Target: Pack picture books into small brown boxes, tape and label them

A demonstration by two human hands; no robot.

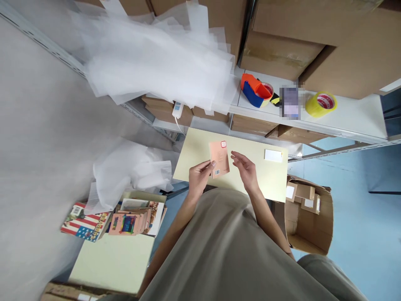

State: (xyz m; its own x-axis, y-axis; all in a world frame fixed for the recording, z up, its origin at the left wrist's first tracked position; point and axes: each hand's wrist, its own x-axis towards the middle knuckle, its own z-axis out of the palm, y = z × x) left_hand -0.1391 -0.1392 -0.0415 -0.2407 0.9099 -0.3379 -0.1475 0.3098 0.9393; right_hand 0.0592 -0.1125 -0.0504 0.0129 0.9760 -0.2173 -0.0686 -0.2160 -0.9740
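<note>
My left hand [200, 177] grips a thin pink book [220, 156] by its lower left edge, thumb on the cover and fingers behind. The book shows a barcode near the bottom and a red-bordered label at its upper right corner. It is held over the pale yellow table [194, 144]. Just to the right of the book, my right hand [246, 169] is raised with fingers apart, holding nothing and not touching the book. Beyond it, a small white label stack [273, 155] lies on the table's right part.
White foam sheets [156, 62] drape over the shelf [360, 119], which bears a tape dispenser [255, 90] and a yellow tape roll [321, 104]. Several books [127, 223] sit on a side table [115, 259] at left. An open carton [310, 225] with small boxes stands at right.
</note>
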